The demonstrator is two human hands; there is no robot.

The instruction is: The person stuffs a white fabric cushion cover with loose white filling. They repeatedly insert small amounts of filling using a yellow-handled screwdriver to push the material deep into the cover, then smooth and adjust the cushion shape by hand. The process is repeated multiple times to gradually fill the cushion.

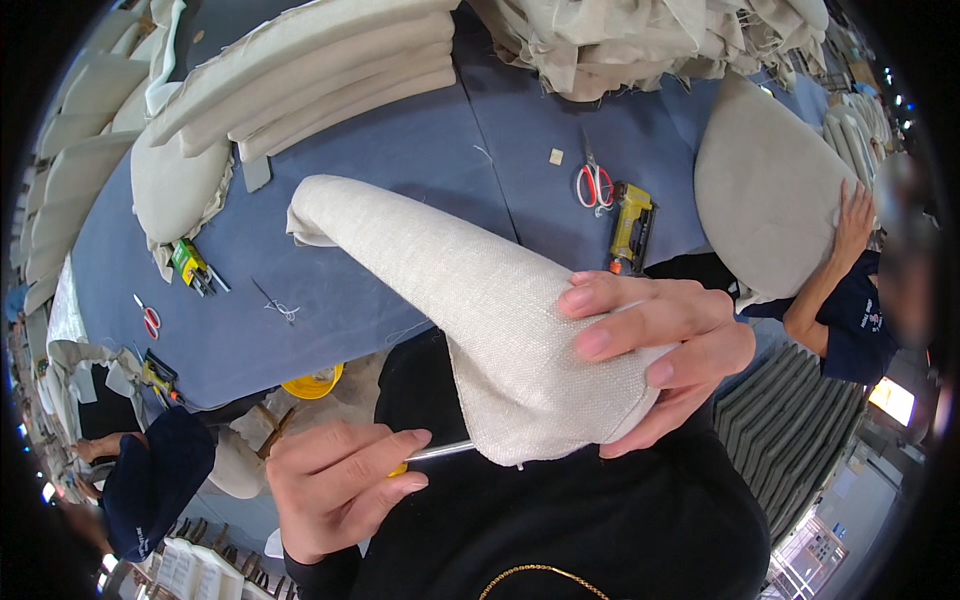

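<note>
A long padded piece covered in beige woven fabric [480, 270] lies slantwise in front of me, its narrow end pointing far left over the table. My right hand [685, 340] grips its wide near end, fingers on top and thumb side underneath. Low on the left, my left hand [335, 485] is closed around the yellow handle of a screwdriver-like tool. Its metal shaft [442, 451] points right and meets the lower fabric edge; the tip is hidden there.
On the blue table [380, 150] lie red-handled scissors [594, 185], a yellow staple gun [631, 228] and smaller scissors [150, 320]. Stacked padded panels [340, 70] and loose fabric [640, 40] stand behind. A co-worker at right holds a rounded panel [765, 190]; another works lower left.
</note>
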